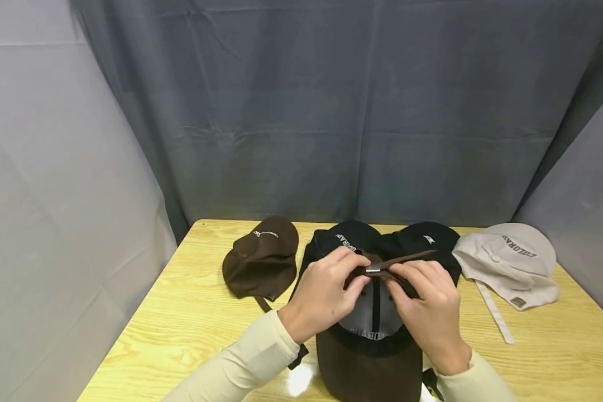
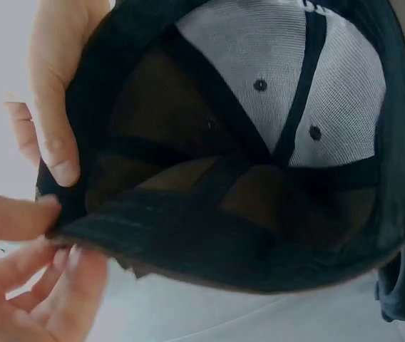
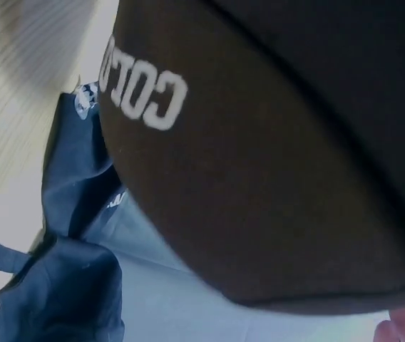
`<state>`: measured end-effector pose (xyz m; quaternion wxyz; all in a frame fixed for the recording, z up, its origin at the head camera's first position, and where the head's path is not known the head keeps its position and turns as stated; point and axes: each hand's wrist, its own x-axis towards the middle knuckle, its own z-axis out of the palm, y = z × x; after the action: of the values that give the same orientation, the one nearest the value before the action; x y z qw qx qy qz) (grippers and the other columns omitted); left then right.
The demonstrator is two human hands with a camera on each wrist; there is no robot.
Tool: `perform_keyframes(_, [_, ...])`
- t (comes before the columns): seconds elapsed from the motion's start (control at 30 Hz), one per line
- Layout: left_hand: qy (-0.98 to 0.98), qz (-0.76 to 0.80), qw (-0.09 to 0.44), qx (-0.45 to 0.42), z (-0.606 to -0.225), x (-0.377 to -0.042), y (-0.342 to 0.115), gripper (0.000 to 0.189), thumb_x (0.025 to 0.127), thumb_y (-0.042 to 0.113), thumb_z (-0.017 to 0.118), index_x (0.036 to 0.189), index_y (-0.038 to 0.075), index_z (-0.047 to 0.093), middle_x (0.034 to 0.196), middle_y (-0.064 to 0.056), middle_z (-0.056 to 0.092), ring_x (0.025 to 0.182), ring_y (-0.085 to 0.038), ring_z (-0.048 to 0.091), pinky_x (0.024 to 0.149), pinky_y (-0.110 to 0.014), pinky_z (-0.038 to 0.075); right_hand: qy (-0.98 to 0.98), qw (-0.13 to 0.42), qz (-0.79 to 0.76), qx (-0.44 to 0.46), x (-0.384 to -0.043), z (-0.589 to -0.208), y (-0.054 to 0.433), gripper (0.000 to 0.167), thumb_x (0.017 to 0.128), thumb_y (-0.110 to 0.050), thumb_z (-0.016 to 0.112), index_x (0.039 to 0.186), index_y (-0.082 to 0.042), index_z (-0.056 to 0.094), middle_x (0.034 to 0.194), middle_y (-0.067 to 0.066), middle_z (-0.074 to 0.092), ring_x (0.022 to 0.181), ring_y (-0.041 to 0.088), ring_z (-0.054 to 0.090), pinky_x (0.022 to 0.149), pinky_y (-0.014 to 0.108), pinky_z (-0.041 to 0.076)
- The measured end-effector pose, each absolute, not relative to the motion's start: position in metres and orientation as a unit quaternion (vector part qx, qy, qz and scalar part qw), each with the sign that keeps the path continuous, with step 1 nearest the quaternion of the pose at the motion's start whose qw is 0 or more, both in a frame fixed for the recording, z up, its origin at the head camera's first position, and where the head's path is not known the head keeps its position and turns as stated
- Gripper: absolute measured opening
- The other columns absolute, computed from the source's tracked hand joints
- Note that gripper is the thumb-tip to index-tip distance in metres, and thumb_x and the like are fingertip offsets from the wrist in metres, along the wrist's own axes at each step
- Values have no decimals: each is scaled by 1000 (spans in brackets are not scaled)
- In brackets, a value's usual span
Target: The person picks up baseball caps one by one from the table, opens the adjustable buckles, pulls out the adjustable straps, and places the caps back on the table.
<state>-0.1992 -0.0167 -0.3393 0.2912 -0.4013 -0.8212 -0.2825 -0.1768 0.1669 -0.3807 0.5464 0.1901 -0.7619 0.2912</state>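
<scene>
A brown baseball cap (image 1: pixel 372 371) is held over the table with its brim toward me and its grey-lined inside facing up. At its back is an adjustment strap (image 1: pixel 412 257) with a metal buckle (image 1: pixel 374 268). My left hand (image 1: pixel 326 290) pinches the strap just left of the buckle, thumb below and fingers above. On the buckle's other side, my right hand (image 1: pixel 429 304) pinches the strap, whose loose end sticks out over the fingers. The left wrist view shows fingers (image 2: pixel 60 285) at the cap's edge. White lettering (image 3: pixel 142 92) marks the cap's front in the right wrist view.
Another brown cap (image 1: pixel 263 259) lies at the back left of the wooden table (image 1: pixel 176 335). Two black caps (image 1: pixel 422 240) lie behind my hands. A beige cap (image 1: pixel 512 262) with a dangling strap is at the right. A grey curtain (image 1: pixel 301 111) hangs behind the table.
</scene>
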Motion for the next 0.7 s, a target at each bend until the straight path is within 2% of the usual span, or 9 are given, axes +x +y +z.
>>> perform_keyframes(0.13, [-827,-291,305,-371,-343,-196,-19,11,87,15,74,98,13,72,93,2,68,78,-8,65,68,-19,52,-756,548,300,197,-176,-380,169,26,89,-26,67,88,-2,77,84,12,73,77,28,58,76,36,40])
perform_keyframes(0.23, [-829,-305,285,-371,-344,-195,-23,11,86,15,75,96,13,72,89,2,66,72,-8,61,64,-15,47,-754,550,297,201,-176,-379,170,22,88,-22,69,89,-1,77,85,13,74,77,28,59,75,36,40])
perform_keyframes(0.37, [-845,-310,212,-381,-339,-195,-28,13,86,20,76,96,15,70,85,4,63,71,-8,58,64,-11,41,-751,557,285,211,-176,-377,170,22,89,-21,67,88,-1,76,84,12,73,76,28,58,75,35,41])
perform_keyframes(0.5, [-864,-306,132,-376,-327,-197,-24,19,90,30,70,104,17,72,88,5,62,73,-7,56,65,-12,40,-736,573,280,227,-176,-373,168,35,97,-30,63,84,-1,76,81,12,72,72,27,58,73,34,41])
perform_keyframes(0.7, [-851,-408,10,-330,-323,-207,-17,19,91,22,68,107,13,72,86,4,61,66,0,51,63,-14,43,-736,565,291,233,-177,-374,167,37,97,-33,62,85,-1,76,81,11,71,76,26,61,80,28,43])
